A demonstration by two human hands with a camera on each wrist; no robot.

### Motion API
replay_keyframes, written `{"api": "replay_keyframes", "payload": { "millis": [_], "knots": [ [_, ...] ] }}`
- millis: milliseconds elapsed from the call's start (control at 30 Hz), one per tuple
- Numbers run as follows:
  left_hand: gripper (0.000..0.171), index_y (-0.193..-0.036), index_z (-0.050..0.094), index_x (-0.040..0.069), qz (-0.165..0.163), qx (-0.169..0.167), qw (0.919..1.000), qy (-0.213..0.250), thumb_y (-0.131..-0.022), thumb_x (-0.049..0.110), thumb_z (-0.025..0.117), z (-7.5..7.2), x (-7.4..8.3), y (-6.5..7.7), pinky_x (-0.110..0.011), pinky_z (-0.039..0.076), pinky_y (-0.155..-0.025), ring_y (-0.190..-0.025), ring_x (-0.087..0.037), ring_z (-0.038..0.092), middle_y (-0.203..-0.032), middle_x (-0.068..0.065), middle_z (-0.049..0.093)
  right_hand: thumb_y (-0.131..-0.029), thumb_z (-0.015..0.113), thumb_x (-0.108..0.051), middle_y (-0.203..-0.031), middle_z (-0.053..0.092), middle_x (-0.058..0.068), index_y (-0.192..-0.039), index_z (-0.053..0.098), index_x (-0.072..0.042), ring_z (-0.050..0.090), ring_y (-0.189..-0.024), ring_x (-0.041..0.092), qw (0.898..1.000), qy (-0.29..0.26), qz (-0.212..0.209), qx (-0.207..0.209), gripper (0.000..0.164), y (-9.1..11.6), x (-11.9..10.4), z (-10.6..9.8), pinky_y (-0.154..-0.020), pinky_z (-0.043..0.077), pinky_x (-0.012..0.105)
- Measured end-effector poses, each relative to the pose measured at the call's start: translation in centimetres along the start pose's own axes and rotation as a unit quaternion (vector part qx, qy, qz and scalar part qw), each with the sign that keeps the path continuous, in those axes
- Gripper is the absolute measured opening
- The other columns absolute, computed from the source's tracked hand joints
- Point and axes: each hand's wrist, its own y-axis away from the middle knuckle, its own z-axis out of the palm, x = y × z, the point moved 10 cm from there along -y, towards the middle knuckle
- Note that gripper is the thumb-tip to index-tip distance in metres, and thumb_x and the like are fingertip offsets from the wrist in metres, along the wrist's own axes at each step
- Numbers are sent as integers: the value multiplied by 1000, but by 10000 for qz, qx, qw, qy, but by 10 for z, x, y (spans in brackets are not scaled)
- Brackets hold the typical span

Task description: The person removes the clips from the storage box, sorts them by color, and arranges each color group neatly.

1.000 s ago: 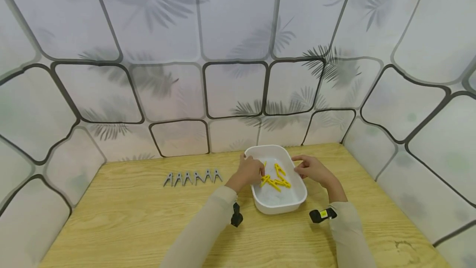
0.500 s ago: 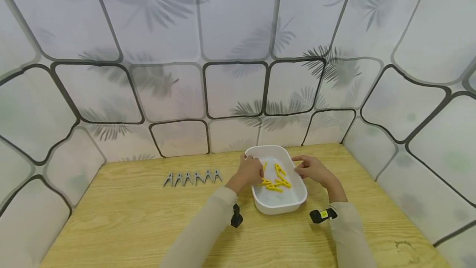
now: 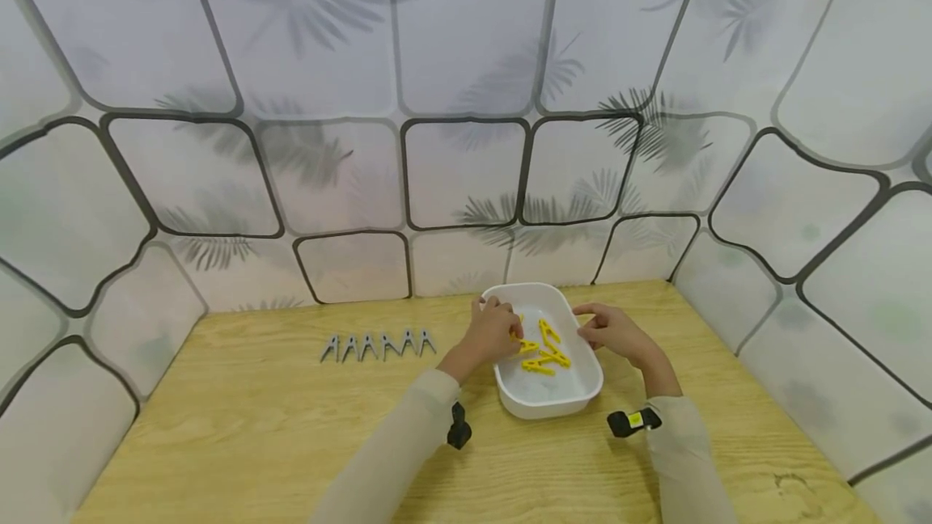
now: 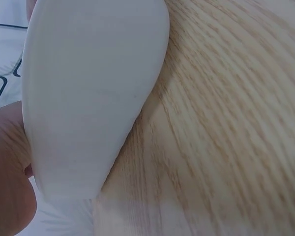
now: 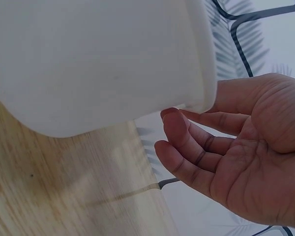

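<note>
A white plastic basin [image 3: 549, 407] sits on the wooden table with several yellow clothespins [image 3: 548, 331] inside. My left hand [image 3: 492, 333] reaches over the basin's left rim, fingers bent down into it. Its fingertips pinch a yellow clothespin [image 3: 528, 347], partly hidden by the hand. At the opposite side, my right hand [image 3: 614, 335] grips the rim between thumb and fingers. The right wrist view shows these fingers [image 5: 179, 130] curled under the rim. In the left wrist view the basin's outer wall [image 4: 93, 93] hides the left fingertips.
Several grey clothespins [image 3: 385, 346] form a row on the table [image 3: 255, 419], left of the basin. A patterned wall [image 3: 349, 265] closes off the back and both sides. Each wrist carries a black camera [image 3: 459, 427].
My left fingers have shifted among the yellow clothespins, moving the one at the fingertips slightly away and to the right. Another clothespin has turned to lie flatter. The right hand keeps its place.
</note>
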Motion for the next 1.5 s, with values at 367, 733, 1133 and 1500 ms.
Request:
{"api": "replay_keyframes", "payload": {
  "millis": [367,733,1133,1500],
  "knots": [
    [5,-86,76,17,576,1303,9896,180,-82,18,79,-23,5,11,-56,32,-104,-88,-17,52,-82,2,67,-100,60,-8,-95,71,17,-144,47,9,67,-81,13,9999,-95,-94,-32,49,2,-3,0,-80,60,44],
    [7,-87,76,15,559,2580,9603,901,-81,12,79,-55,-5,37,-53,33,-97,-88,-21,57,-82,1,68,-101,60,-9,-97,71,18,-144,48,8,67,-82,13,10000,-18,-31,-39,48,0,-3,0,-77,59,36],
    [10,-91,77,10,145,3539,9269,1240,-82,7,81,-117,-44,100,-54,27,-91,-86,-25,50,-82,-5,67,-101,58,-6,-100,69,24,-144,45,12,67,-85,17,9999,-67,-72,-24,49,5,-6,0,-80,59,47],
    [16,-86,75,7,-343,4156,9048,860,-75,0,83,-150,-104,166,-53,23,-84,-84,-28,51,-77,-10,66,-100,60,-7,-97,70,16,-144,48,7,65,-83,14,10000,-20,67,22,48,2,-3,0,-81,59,44]
  ]
}}
